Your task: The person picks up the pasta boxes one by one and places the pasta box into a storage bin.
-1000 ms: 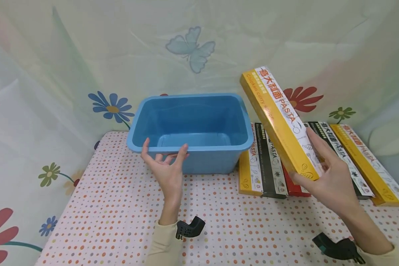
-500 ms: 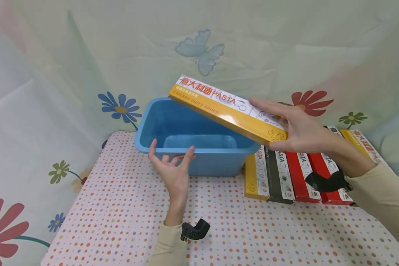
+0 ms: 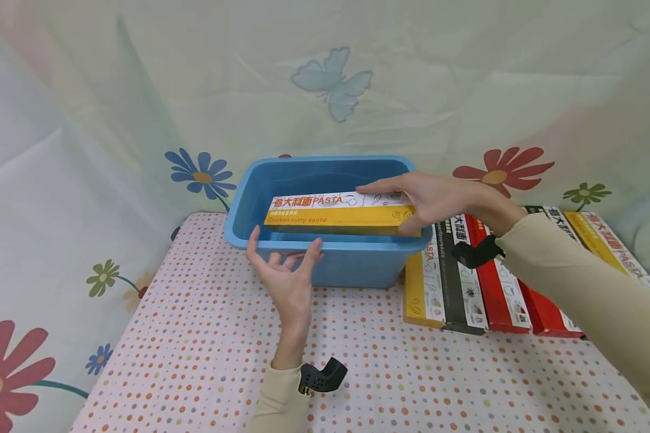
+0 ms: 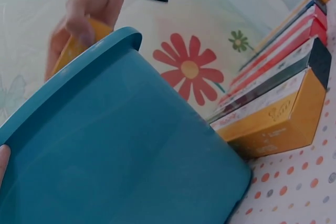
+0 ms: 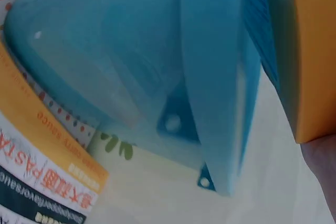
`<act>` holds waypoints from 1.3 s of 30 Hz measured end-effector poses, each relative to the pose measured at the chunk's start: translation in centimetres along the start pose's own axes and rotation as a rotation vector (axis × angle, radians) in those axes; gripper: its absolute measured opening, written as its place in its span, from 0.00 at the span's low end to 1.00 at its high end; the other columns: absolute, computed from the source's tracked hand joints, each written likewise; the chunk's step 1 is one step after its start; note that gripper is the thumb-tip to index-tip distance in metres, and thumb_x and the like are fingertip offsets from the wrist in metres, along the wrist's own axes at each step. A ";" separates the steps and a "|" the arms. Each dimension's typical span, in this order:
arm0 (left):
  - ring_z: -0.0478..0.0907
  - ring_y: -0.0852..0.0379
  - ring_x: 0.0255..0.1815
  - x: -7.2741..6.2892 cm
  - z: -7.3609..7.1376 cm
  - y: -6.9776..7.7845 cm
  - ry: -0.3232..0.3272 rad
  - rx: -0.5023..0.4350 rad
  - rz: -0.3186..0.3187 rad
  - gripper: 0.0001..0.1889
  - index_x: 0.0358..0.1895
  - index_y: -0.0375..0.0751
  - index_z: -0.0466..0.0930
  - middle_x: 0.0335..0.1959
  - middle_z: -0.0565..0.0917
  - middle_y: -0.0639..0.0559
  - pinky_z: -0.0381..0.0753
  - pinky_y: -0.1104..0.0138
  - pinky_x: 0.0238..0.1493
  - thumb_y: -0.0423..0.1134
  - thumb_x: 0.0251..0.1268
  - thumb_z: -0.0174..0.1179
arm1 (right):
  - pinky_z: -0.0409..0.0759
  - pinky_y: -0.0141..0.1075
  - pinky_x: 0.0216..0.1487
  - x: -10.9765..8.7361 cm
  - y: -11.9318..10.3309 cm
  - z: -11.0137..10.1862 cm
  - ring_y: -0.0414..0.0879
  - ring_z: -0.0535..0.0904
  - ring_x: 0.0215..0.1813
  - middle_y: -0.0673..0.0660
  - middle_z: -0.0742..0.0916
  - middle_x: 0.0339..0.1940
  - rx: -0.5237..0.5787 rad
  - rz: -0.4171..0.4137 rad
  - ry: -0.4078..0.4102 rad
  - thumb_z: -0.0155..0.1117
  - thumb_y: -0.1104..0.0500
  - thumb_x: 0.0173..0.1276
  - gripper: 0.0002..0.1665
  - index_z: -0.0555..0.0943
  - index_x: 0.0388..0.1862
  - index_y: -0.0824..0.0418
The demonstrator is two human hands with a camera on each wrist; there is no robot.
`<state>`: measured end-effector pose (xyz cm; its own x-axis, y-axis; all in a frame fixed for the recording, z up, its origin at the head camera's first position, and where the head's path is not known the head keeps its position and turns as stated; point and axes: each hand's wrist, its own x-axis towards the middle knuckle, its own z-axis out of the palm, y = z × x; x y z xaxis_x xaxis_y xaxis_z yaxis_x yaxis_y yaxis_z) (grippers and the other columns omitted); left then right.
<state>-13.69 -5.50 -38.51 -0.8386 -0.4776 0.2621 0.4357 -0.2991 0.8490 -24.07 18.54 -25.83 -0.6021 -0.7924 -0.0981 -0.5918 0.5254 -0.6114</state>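
Note:
A yellow and white pasta box lies crosswise at the mouth of a blue plastic bin, partly below its rim. My right hand grips the box by its right end, thumb on the near side and fingers on the far side. With my left hand I hold the bin's near rim, the thumb and a finger over the edge. In the left wrist view the right hand and the box's yellow end show above the rim. The right wrist view catches the box's yellow side close up.
Right of the bin, several pasta boxes lie in a row on the dotted tablecloth: a yellow one, a black one, red ones and another yellow one. The right forearm covers part of the row. A flowered curtain hangs behind.
My right hand has carried the yellow pasta box leftward from above the row, turned it crosswise and lowered it into the bin's mouth. My left hand has kept its hold on the rim.

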 end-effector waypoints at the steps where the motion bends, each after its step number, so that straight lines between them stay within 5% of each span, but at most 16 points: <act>1: 0.83 0.49 0.31 0.0 0.0 0.0 0.001 0.000 0.001 0.53 0.81 0.50 0.51 0.53 0.73 0.25 0.95 0.51 0.42 0.25 0.58 0.76 | 0.77 0.59 0.71 0.5 0.2 0.2 0.55 0.75 0.67 0.62 0.74 0.77 0.008 0.011 -0.019 0.72 0.63 0.55 0.54 0.63 0.82 0.63; 4: 0.83 0.49 0.32 0.0 -0.1 0.1 -0.001 0.001 0.004 0.52 0.80 0.50 0.51 0.54 0.72 0.21 0.95 0.51 0.42 0.26 0.58 0.76 | 0.78 0.56 0.72 1.8 0.8 0.9 0.53 0.76 0.68 0.61 0.76 0.76 0.015 0.025 -0.070 0.71 0.62 0.55 0.54 0.63 0.82 0.65; 7: 0.83 0.50 0.32 0.0 -0.2 0.1 -0.004 -0.005 0.002 0.52 0.80 0.49 0.51 0.55 0.71 0.20 0.95 0.52 0.43 0.26 0.58 0.76 | 0.84 0.40 0.53 2.9 1.3 1.6 0.52 0.77 0.66 0.62 0.76 0.76 0.043 0.021 -0.109 0.70 0.64 0.56 0.53 0.63 0.81 0.68; 10: 0.83 0.50 0.32 0.0 -0.2 0.2 -0.002 -0.008 0.000 0.51 0.80 0.49 0.52 0.55 0.71 0.19 0.95 0.52 0.43 0.25 0.59 0.75 | 0.74 0.32 0.29 3.8 1.8 2.1 0.49 0.82 0.47 0.63 0.78 0.73 0.082 0.015 -0.137 0.70 0.65 0.57 0.52 0.63 0.81 0.69; 12: 0.83 0.50 0.32 0.0 -0.3 0.3 0.001 -0.011 0.000 0.51 0.80 0.49 0.52 0.56 0.71 0.19 0.95 0.52 0.43 0.25 0.59 0.75 | 0.70 0.30 0.23 4.4 1.9 2.5 0.48 0.81 0.37 0.63 0.79 0.71 0.115 0.023 -0.153 0.70 0.66 0.57 0.51 0.63 0.81 0.68; 15: 0.84 0.48 0.32 -0.2 -0.5 0.5 0.003 -0.021 -0.001 0.50 0.80 0.49 0.52 0.57 0.71 0.22 0.95 0.52 0.43 0.24 0.59 0.74 | 0.73 0.29 0.22 5.0 1.9 3.1 0.46 0.76 0.24 0.63 0.80 0.68 0.144 0.042 -0.177 0.70 0.65 0.58 0.50 0.64 0.81 0.67; 23: 0.86 0.46 0.35 0.0 -0.9 0.8 -0.021 -0.030 0.010 0.51 0.80 0.49 0.51 0.54 0.76 0.32 0.94 0.51 0.43 0.24 0.59 0.74 | 0.68 0.28 0.22 6.3 2.1 3.8 0.43 0.71 0.21 0.68 0.77 0.71 0.152 0.017 -0.226 0.65 0.71 0.61 0.47 0.62 0.80 0.73; 32: 0.87 0.45 0.37 0.1 -1.1 0.7 -0.029 -0.050 0.013 0.52 0.80 0.50 0.50 0.55 0.77 0.31 0.94 0.51 0.44 0.24 0.59 0.74 | 0.76 0.28 0.25 6.5 2.1 3.6 0.48 0.79 0.36 0.68 0.75 0.74 0.205 0.078 -0.257 0.69 0.70 0.62 0.48 0.62 0.81 0.70; 39: 0.87 0.45 0.37 0.1 -1.1 0.5 -0.027 -0.055 0.013 0.51 0.80 0.50 0.50 0.55 0.76 0.32 0.94 0.51 0.44 0.23 0.59 0.74 | 0.79 0.30 0.28 6.4 2.1 3.5 0.50 0.79 0.39 0.67 0.73 0.76 0.213 0.136 -0.271 0.69 0.72 0.62 0.49 0.62 0.82 0.67</act>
<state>-13.19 -6.63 -38.54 -0.8408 -0.4597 0.2858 0.4634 -0.3385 0.8189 -27.28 13.50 -30.51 -0.4872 -0.7881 -0.3763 -0.3745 0.5778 -0.7252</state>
